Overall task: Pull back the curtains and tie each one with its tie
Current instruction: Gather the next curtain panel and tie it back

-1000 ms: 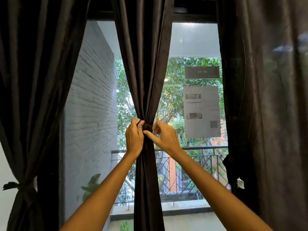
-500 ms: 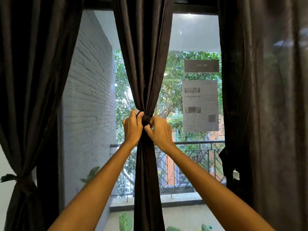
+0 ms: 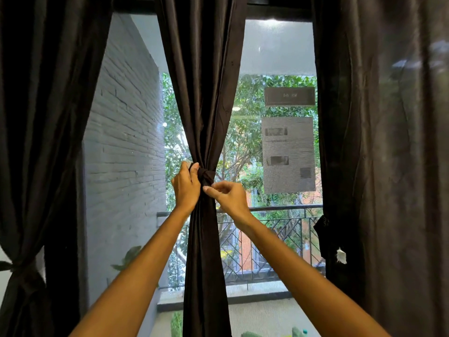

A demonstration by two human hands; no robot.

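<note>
While my left hand (image 3: 185, 188) grips the gathered dark brown satin middle curtain (image 3: 206, 93) at the window's centre, its dark fabric tie (image 3: 205, 175) sits knotted around it. My right hand (image 3: 228, 197) pinches the tie's end just below the knot.

Two bare forearms are extended forward and upward, converging at the middle of the view. The left hand (image 3: 185, 188) is raised with fingers curled and closed in a grip. The right hand (image 3: 228, 197) is held just beside it, thumb and forefinger pinched together.
</note>
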